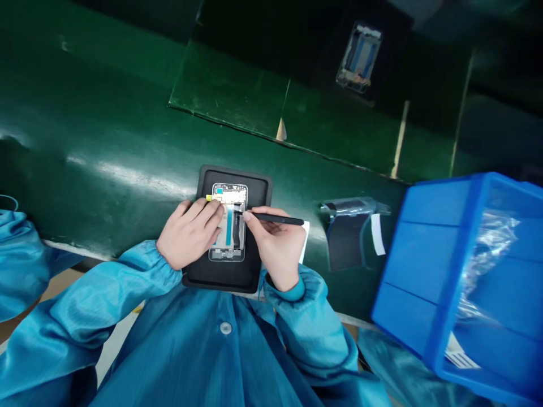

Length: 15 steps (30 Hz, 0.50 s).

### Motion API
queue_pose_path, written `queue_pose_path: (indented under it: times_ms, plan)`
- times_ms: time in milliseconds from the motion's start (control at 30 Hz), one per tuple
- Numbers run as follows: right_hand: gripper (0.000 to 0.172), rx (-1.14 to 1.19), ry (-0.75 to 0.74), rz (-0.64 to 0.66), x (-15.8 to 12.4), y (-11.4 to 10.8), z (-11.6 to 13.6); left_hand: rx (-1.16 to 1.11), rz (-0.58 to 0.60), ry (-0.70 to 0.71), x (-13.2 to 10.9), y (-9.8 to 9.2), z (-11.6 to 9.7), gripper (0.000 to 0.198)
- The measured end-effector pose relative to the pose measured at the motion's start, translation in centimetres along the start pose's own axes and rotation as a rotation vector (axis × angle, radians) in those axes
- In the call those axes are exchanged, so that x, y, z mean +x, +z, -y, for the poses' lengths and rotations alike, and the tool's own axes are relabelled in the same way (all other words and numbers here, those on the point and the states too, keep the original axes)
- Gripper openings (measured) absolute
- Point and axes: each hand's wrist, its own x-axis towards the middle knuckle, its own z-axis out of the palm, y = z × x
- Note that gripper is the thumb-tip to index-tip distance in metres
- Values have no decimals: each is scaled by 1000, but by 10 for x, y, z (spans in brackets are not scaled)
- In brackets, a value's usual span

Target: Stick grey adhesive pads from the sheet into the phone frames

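The person's left hand (188, 234) lies with its fingers together across the upper part of a smartphone middle frame (228, 221), holding it down on the mat without wrapping around it. A yellow tab (209, 198) sticks out past the frame's left edge, just beside those fingers. The right hand (276, 247) is clamped on a black spudger (276, 217), pinching it between thumb and fingers, with its tip at the frame's upper right, close to the left hand's fingertips. Whether the tip touches the frame is hard to tell.

The frame lies upright, long side away from the person, in the middle of a black rubber work mat (227, 280) on a glossy green desk (106, 141). A white paper strip (304, 243) shows just behind the right hand. Further right lies a dark sheet in a clear plastic sleeve (345, 232), with a white label (378, 234) on it. A blue plastic bin (418, 265) tilts at the right, holding a crumpled clear plastic bag (487, 260). Near the top, a second phone frame (358, 57) shows on a dark surface, though it may be a reflection. Both arms wear blue smock sleeves (114, 288).
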Motion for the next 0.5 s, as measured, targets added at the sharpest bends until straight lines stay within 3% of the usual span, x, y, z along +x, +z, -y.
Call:
queue_pose_path:
  times_ms: [167,300,500]
  plan:
    - [22,44,-20,-10,-14,-10,-12,-30,50,-3,3,-3,6,42]
    - [20,87,-52,-16,-18,-12,-15,-56,97,91,0,-9,18,38]
    - [17,172,-66,22,-25,-28,-22,46,31,47,-6,-8,18,36]
